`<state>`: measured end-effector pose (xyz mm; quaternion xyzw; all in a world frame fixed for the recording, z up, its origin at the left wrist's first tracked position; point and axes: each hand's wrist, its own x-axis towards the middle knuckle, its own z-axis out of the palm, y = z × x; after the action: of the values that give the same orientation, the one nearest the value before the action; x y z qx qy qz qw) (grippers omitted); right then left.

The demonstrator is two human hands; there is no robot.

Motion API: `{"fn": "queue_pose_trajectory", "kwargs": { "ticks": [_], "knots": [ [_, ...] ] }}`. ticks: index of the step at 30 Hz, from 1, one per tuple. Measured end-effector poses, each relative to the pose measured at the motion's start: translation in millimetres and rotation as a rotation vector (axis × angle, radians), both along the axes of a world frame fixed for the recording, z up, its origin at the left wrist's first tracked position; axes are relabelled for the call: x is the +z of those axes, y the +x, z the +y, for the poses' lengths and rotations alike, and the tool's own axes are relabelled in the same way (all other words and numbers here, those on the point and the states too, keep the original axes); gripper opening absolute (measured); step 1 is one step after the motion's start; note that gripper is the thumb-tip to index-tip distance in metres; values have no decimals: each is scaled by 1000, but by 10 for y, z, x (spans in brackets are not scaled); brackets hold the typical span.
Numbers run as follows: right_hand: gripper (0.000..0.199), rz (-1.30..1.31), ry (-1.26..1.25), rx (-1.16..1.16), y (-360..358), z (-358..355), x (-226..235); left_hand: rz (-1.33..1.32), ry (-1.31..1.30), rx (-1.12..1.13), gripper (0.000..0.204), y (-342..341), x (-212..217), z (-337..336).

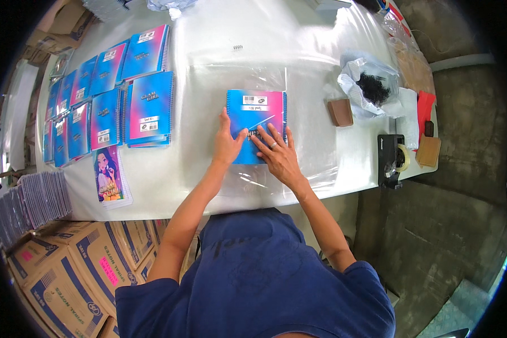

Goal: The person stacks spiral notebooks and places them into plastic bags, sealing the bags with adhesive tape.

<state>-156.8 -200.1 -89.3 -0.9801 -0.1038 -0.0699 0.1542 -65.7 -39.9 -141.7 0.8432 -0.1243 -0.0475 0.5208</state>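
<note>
Pressing down at the centre of the frame, a person's left hand (228, 145) and right hand (277, 155) lie flat, fingers (263, 147) spread and gripping nothing, on the lower half of a blue-and-pink spiral notebook (256, 110). The notebook rests cover-down on a sheet of clear plastic film (298, 169) spread over the white desk (208, 62), a barcode label showing near its top edge; a ring is visible on the right hand. At upper left, stacks of matching notebooks (149, 110) sit in overlapping rows that run toward the frame's left edge, and one notebook with a cartoon figure on its cover (110, 176) lies below them near the desk's front edge. To the right of centre sit a small brown block (340, 112), a white bag holding dark pieces (372, 87) and, further down at the desk's right edge, a black tape dispenser (392, 160). Printed cardboard cartons (79, 270) crowd the lower left of the frame, beneath the desk's edge.
</note>
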Motion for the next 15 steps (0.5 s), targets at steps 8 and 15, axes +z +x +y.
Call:
{"fn": "queue_pose_trajectory", "kwargs": {
  "ticks": [8, 15],
  "knots": [
    [56, 72, -21, 10, -50, 79, 37, 163, 100, 27, 80, -10, 171, -27],
    [57, 25, 16, -37, -53, 133, 196, -215, 665, 219, 80, -219, 45, 880]
  ]
}}
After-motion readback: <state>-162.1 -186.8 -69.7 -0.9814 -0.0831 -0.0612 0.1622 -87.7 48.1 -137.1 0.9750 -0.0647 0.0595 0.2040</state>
